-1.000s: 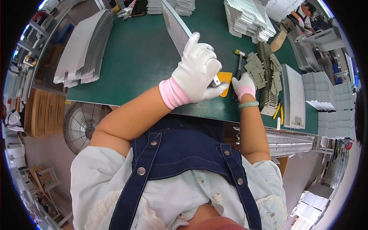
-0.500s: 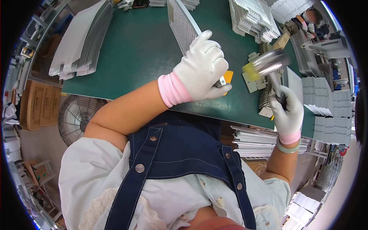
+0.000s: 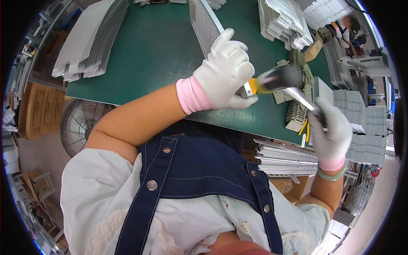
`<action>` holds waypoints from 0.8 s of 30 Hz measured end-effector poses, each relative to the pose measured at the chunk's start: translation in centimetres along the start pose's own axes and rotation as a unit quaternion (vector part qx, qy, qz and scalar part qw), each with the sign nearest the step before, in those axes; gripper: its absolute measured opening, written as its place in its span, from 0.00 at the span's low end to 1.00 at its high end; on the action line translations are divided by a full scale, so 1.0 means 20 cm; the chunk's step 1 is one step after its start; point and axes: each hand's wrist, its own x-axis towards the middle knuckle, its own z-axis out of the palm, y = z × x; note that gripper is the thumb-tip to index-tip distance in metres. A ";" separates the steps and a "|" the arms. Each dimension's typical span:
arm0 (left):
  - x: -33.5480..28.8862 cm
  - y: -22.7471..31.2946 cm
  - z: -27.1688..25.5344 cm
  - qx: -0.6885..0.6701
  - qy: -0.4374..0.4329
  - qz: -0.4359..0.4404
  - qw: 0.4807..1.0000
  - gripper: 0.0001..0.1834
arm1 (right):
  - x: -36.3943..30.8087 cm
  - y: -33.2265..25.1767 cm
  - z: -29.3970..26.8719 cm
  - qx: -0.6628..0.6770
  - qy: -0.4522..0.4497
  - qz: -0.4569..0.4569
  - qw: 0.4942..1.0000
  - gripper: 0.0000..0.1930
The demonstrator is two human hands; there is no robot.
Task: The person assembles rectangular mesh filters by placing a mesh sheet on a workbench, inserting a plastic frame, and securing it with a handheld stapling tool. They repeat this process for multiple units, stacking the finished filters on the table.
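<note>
From the head view, the right hand (image 3: 329,129) has lifted the hammer (image 3: 280,78) higher since half a second ago, its blurred metal head now just beside the left hand (image 3: 225,72). The right fingers wrap the slim handle. The left hand, in a white knit glove with a pink cuff, clamps down on a long mesh panel (image 3: 204,23) resting on the green table (image 3: 144,51), apparently pinching a small orange corner piece (image 3: 253,86) at its end.
</note>
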 end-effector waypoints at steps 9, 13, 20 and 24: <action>-0.01 -0.01 0.00 -0.012 -0.041 0.006 0.999 0.23 | -0.01 0.01 -0.02 0.030 -0.008 0.021 0.999 0.23; 0.00 -0.02 0.01 -0.009 -0.010 0.009 1.000 0.23 | -0.02 -0.02 0.00 0.004 -0.064 0.027 0.998 0.22; -0.03 0.01 0.01 0.006 -0.007 -0.001 1.000 0.24 | -0.01 0.00 0.02 -0.074 -0.107 -0.036 0.991 0.20; 0.00 0.01 -0.03 -0.007 -0.029 -0.004 1.000 0.23 | -0.08 0.09 0.29 0.151 -0.092 0.190 0.966 0.22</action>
